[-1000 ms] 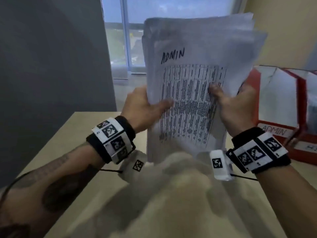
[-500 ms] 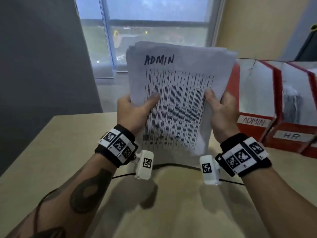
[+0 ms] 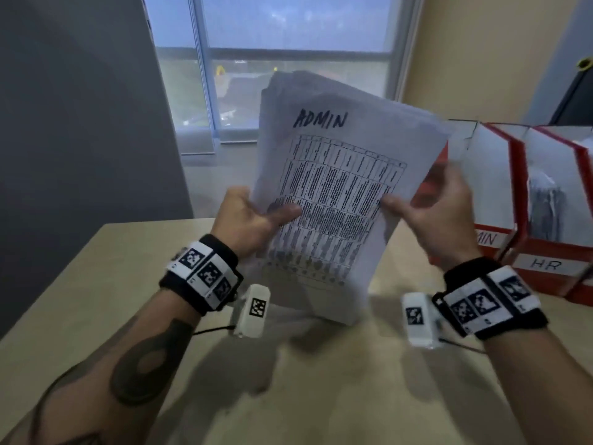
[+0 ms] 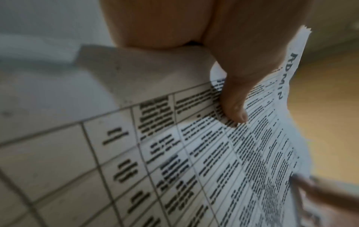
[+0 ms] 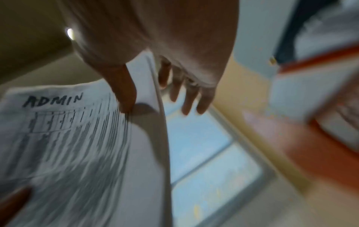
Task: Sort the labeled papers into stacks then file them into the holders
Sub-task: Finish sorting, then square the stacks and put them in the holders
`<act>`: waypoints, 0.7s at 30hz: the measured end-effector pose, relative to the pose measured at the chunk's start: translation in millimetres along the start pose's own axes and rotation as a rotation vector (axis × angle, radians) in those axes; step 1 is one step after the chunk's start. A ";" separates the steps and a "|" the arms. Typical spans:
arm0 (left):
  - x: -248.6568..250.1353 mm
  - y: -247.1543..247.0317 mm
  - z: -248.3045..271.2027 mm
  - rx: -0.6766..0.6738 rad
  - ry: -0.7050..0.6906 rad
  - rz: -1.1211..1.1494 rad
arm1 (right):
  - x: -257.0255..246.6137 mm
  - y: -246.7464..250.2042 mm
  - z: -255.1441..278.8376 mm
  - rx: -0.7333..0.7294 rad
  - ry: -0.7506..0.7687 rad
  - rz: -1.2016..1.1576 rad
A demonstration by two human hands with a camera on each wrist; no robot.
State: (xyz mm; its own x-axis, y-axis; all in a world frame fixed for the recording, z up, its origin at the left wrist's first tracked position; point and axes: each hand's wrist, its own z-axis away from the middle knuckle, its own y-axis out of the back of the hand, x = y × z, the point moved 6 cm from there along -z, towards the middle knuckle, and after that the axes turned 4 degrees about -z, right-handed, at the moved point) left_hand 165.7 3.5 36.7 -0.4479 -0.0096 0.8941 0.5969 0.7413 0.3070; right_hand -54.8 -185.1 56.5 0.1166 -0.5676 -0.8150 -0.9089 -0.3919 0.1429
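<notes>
We see the left hand point(image 3: 253, 216) gripping the left edge of the ADMIN stack point(image 3: 340, 200), its thumb point(image 4: 236, 107) laid flat across the printed table on the front sheet while the rest of the fingers sit hidden behind the paper. The right hand point(image 3: 439, 220) meets the stack's right edge: its thumb point(image 5: 124, 92) presses on the front sheet, and in the right wrist view the other fingers point(image 5: 192, 98) hang fairly straight and slightly spread behind the pages; whether they touch the back of the stack we cannot tell, as this hand is blurred. The stack is held upright above the table point(image 3: 96, 284), tilted a little to the right, near the middle of the scene; its lower edge is close to the tabletop, though we cannot tell if it touches. The sheets are thin white paper, slightly uneven at the top so several edges fan out, with "ADMIN" handwritten in dark marker above a dense grid of black text. The table is a smooth, pale wood-tone surface. To the right stand red cardboard holders with white side panels: the ADMIN holder point(image 3: 494, 194) just behind the right hand, and the HR holder point(image 3: 545, 220) beside it, further right, each with a white label strip.
</notes>
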 end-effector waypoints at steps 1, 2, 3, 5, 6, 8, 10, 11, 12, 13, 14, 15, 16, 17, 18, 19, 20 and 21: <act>9.7 7.9 -5.4 0.000 -0.039 -0.109 | -22.2 13.6 -9.4 0.037 0.111 0.104; 23.3 14.8 -10.8 -0.012 -0.108 -0.234 | -48.1 24.0 -16.9 0.043 0.232 0.228; 40.8 18.0 -13.6 -0.050 -0.188 -0.356 | -72.7 27.5 -22.2 -0.010 0.331 0.350; 75.2 12.8 -13.0 -0.156 -0.334 -0.563 | -101.2 19.0 -28.4 -0.229 0.452 0.468; 87.6 10.6 -11.3 -0.159 -0.386 -0.650 | -102.8 13.6 -29.6 -0.312 0.482 0.463; 104.5 21.7 -11.8 0.028 -0.464 -0.736 | -86.7 12.7 -30.9 -0.307 0.421 0.312; 92.0 48.9 -12.2 0.302 -0.490 -0.658 | -50.8 25.9 -28.4 -0.180 0.232 0.039; 76.2 62.1 -10.5 0.401 -0.452 -0.549 | -30.1 34.9 -25.1 -0.128 0.152 -0.069; 52.3 72.0 -12.4 0.434 -0.354 -0.387 | -12.5 41.3 -20.2 -0.099 0.084 -0.147; 27.3 72.2 -13.6 0.378 -0.208 -0.182 | 3.0 44.4 -15.1 -0.084 0.020 -0.198; 1.3 63.9 -13.9 0.270 -0.060 -0.002 | 15.9 44.0 -10.0 -0.090 -0.032 -0.241; -17.8 52.3 -11.6 0.146 0.028 0.111 | 27.6 43.0 -5.1 -0.095 -0.077 -0.273; -27.5 41.5 -8.5 0.049 0.052 0.154 | 35.3 41.7 -0.5 -0.087 -0.107 -0.303; -31.2 33.9 -5.8 0.009 0.029 0.162 | 39.4 40.1 3.6 -0.069 -0.126 -0.330; -28.0 28.4 -2.4 0.015 -0.017 0.170 | 40.8 38.9 7.4 -0.055 -0.133 -0.357; -23.0 25.8 -0.3 0.047 -0.057 0.181 | 42.5 38.5 9.7 -0.041 -0.149 -0.386; -17.0 23.9 1.5 0.089 -0.093 0.181 | 42.1 38.4 10.9 -0.032 -0.165 -0.408; -11.2 21.7 2.9 0.123 -0.127 0.172 | 43.0 38.8 10.1 -0.021 -0.173 -0.416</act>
State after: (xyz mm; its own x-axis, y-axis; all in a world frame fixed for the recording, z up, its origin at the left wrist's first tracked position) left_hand 181.7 21.6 32.4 -0.4317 0.2028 0.8789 0.5895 0.8009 0.1048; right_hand -89.1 -217.3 21.3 0.3995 -0.2298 -0.8874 -0.7904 -0.5768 -0.2064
